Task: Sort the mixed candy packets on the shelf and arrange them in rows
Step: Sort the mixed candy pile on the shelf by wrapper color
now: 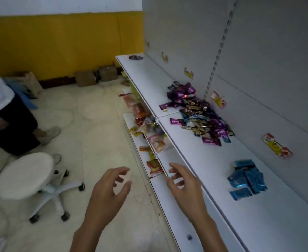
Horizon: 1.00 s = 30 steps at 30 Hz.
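Mixed candy pile (198, 113) lies mid-right on the shelf (204, 160), strung diagonally along the back panel (258, 70); blue packets (247, 179) sit lower right. Both hands are low centre, fingers loose, apart, empty. The right hand (184, 180) is nearer, pile up-right of it; the left hand (111, 193) is over the floor (98, 124).

Wide head-worn view, close, down along the shelf (213, 160).

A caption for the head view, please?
Empty left hand and right hand near white shelf with mixed candy pile and blue foil packets.
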Tool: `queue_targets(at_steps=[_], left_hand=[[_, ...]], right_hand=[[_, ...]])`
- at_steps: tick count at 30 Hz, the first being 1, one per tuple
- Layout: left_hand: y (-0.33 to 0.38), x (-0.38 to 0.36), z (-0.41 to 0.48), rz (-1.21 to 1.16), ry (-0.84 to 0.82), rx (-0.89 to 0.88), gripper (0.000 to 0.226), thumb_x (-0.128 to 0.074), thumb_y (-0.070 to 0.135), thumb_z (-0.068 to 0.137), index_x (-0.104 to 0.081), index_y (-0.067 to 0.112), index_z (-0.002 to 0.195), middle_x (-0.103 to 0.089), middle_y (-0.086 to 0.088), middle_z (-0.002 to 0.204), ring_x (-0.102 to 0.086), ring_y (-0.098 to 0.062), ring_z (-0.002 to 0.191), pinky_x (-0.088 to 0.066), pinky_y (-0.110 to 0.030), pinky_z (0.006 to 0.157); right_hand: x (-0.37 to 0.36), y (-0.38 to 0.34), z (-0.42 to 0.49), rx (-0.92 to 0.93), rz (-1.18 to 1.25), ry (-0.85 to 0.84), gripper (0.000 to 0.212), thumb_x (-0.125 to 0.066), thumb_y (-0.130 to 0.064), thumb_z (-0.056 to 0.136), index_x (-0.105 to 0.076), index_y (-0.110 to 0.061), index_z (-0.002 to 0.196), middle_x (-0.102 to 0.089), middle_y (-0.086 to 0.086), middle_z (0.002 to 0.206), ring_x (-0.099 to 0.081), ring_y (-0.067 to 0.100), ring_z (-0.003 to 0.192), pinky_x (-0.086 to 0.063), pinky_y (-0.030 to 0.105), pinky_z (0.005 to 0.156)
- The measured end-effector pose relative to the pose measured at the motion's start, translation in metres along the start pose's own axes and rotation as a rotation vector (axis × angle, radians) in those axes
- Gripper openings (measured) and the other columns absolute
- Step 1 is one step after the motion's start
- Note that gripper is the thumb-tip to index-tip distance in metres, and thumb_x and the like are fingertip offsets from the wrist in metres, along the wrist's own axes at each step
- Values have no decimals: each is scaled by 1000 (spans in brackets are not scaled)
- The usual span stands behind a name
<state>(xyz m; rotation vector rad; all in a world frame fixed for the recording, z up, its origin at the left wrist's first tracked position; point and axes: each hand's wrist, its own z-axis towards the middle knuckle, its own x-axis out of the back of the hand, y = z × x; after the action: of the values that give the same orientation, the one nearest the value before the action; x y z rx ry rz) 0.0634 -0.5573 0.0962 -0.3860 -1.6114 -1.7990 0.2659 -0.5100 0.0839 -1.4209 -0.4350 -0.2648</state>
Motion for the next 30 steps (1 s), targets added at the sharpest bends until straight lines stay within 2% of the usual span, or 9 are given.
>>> queue_targets(at_steps=[6, 10, 16, 18, 20, 21, 24, 27, 30], left_hand=[[-46, 38, 38, 9, 121, 126, 31, -66, 12, 83, -59, 28, 108, -58, 21, 100, -53, 2, 94, -41, -13, 72], [-66, 42, 74, 8, 124, 166, 31, -66, 12, 83, -58, 27, 109, -56, 23, 101, -51, 5, 95, -41, -13, 73], [-95, 33, 168, 5, 110, 175, 30, -63, 14, 85, -57, 26, 112, -56, 21, 103, -54, 4, 93, -39, -10, 76], [-102, 28, 209, 7, 101, 165, 29, -62, 14, 86, -58, 25, 113, -57, 18, 104, -54, 4, 93, -38, -8, 75], [-109, 25, 250, 14, 83, 155, 29, -62, 14, 87, -58, 23, 115, -57, 15, 105, -54, 3, 92, -38, -7, 75], [-111, 24, 270, 14, 78, 151, 30, -61, 15, 87, -58, 23, 115, -57, 14, 105, -54, 3, 92, -38, -8, 74], [-112, 20, 324, -7, 88, 117, 29, -61, 14, 87, -58, 22, 115, -57, 14, 104, -55, 1, 92, -41, -12, 75], [-113, 10, 373, -31, 58, 67, 28, -60, 15, 87, -57, 24, 114, -57, 15, 104, -55, 0, 93, -45, -21, 77], [-118, 1, 413, -58, -1, 12, 28, -59, 16, 88, -55, 29, 112, -54, 21, 103, -54, 2, 94, -45, -19, 76]], right_hand=[[-67, -25, 61, 32, 2, -130, 35, -64, -17, 86, -56, -31, 116, -59, -16, 103, -55, 4, 94, -48, 18, 79], [-89, -28, 104, 20, -29, -170, 32, -64, -16, 86, -56, -30, 114, -59, -13, 101, -57, 5, 92, -49, 19, 79], [-118, -22, 196, -22, -10, -170, 33, -61, -14, 85, -58, -26, 117, -57, -16, 96, -58, 9, 88, -55, 34, 76], [-126, -19, 234, -18, 0, -165, 33, -60, -14, 86, -56, -29, 116, -57, -14, 97, -58, 9, 89, -54, 29, 76], [-131, -21, 272, 12, -43, -151, 34, -60, -14, 87, -55, -29, 117, -57, -14, 98, -55, 3, 89, -45, 10, 73], [-133, -24, 291, 16, -53, -151, 34, -60, -13, 87, -55, -29, 117, -57, -15, 98, -54, 3, 88, -43, 7, 71], [-139, -32, 345, 24, -49, -149, 34, -61, -14, 87, -53, -36, 112, -56, -16, 97, -53, 3, 90, -42, 7, 73], [-142, -32, 389, 16, -77, -100, 35, -61, -16, 87, -56, -26, 120, -59, -7, 106, -54, 6, 95, -46, 15, 80], [-140, -24, 414, -21, -102, -32, 35, -60, -12, 86, -57, -21, 120, -59, -5, 103, -55, 5, 90, -48, 17, 76]])
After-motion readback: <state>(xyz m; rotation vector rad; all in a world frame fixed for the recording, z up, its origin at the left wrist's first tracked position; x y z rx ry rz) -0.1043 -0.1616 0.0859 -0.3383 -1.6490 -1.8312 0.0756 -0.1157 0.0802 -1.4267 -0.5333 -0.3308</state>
